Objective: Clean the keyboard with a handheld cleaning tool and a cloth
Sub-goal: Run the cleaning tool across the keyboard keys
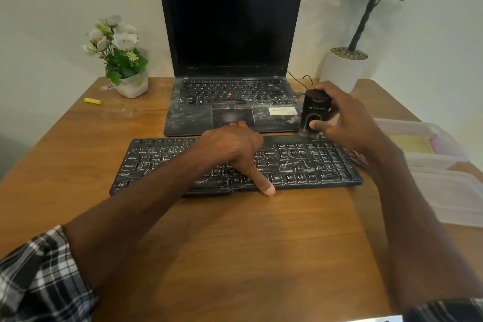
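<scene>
Risking fresh mess by running the handheld cleaning tool (315,110) right at the laptop's (230,34) front right corner: likely to push white dust off the keyboard (300,162) and onto the already dusty palm rest. Could also skid the board across the table (235,243) toward the laptop without enough downward press, or tip the tool if tilted too far. Grasping the tool with right hand (347,117), wrapped round its black body, thumb on its front face. Pressing down with left hand (232,149), released and flat, not gripping, thumb stretched straight away from the laptop, fingertips almost at its front edge. As for the keyboard: lies just in front of the laptop, parallel to it, touching or nearly so, cannot tell. Looks black, full-size, streaked white over nearly every key, scribble-like marks toward the right-hand end; barely cleaned, judging by that. No cloth clearly identifiable.
</scene>
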The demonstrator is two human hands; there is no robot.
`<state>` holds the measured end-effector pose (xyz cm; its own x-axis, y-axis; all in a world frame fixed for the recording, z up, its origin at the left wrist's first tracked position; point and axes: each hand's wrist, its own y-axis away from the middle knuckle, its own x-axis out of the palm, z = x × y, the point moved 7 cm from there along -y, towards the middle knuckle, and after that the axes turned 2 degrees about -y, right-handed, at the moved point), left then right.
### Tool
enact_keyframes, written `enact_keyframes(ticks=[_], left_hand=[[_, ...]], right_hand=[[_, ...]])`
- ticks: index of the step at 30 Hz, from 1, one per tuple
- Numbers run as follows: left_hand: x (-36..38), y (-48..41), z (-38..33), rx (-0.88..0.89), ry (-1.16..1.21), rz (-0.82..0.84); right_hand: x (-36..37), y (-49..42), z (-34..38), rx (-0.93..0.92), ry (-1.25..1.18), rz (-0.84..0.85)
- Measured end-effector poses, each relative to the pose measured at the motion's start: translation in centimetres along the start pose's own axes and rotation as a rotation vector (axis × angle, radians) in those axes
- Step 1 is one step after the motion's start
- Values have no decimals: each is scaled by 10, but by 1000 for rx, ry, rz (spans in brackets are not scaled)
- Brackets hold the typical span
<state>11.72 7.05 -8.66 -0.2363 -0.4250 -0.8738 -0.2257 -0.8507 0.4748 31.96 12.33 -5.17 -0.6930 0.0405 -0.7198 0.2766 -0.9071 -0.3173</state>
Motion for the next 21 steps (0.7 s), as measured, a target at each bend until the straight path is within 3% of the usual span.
enact_keyframes(ticks=[2,4,8,11,17,21], left_hand=[[0,0,0,0,9,3],[0,0,0,3,6,2],[0,-3,0,5,1,-1],[1,-3,1,3,3,-1],[0,-3,1,0,8,-5],[0,-4,2,-1,2,-10]], right_hand=[[-6,0,6,-21,3,-141],[-6,0,12,-22,-131,-150],[14,-1,12,2,-252,73],[14,-1,2,22,-254,144],[-2,-3,-25,39,-170,162],[-1,-6,-21,22,18,-5]])
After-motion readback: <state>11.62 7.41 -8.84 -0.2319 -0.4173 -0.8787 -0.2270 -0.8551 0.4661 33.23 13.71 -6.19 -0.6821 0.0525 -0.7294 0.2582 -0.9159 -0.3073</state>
